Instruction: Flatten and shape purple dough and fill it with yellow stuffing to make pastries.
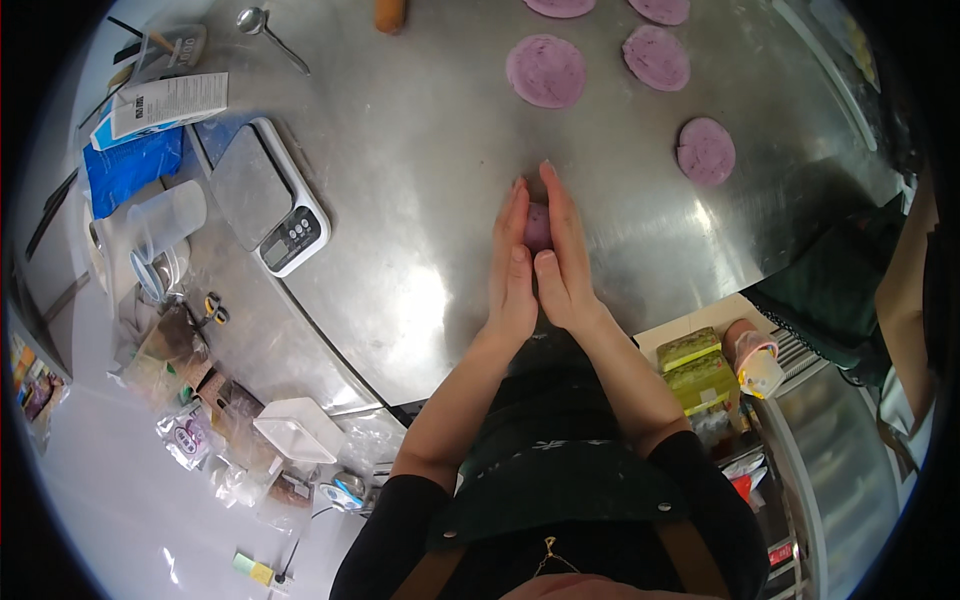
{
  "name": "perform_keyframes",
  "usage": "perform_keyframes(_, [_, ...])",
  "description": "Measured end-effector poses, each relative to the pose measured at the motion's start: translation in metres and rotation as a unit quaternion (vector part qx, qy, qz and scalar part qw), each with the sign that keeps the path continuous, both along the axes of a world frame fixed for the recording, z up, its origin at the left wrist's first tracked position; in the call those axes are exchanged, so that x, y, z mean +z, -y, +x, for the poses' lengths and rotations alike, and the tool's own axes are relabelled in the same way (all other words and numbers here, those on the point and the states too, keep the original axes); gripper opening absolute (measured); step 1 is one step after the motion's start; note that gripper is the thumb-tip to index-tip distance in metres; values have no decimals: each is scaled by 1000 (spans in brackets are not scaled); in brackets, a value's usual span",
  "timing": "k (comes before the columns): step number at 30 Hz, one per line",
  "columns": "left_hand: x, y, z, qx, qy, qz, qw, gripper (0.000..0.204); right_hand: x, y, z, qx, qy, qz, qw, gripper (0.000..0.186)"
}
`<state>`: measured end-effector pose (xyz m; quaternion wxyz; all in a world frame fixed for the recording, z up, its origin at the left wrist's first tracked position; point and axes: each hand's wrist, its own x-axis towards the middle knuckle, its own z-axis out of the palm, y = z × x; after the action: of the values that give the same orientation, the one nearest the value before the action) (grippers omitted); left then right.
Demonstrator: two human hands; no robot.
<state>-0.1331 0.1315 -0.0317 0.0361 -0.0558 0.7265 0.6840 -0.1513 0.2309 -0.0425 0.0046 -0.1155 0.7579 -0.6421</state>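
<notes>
At the frame's centre, the left hand [512, 275] and right hand [562, 262] press together around a purple dough ball [537, 227] above the steel table [420, 150]; flattened discs [546, 71] lie at the top.

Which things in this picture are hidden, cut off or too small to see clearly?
Head view only:
- Purple dough piece: mostly hidden between the left hand and right hand; its shape cannot be told.
- Two purple discs at the top: cut off by the picture edge.
- Orange-brown thing at the top: cut off, kind unclear.
- Display of the kitchen scale: too small to read.
- Packets lower left: bent by the fisheye rim.
</notes>
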Motion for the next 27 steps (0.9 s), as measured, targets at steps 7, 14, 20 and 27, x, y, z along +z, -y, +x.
perform_keyframes(7, [-12,12,-8,-22,66,81,994,73,-3,4,4,-25,-31,44,998,71])
perform_keyframes(14, [1,-6,0,60,46,142,987,72,-5,-4,-16,15,-14,27,999,70])
perform_keyframes(20, [-10,0,-8,-33,-68,-14,997,61,-4,3,-2,-15,-4,1,1000,70])
perform_keyframes(27, [7,-6,-17,72,44,147,986,63,-3,-3,0,-50,16,-27,998,70])
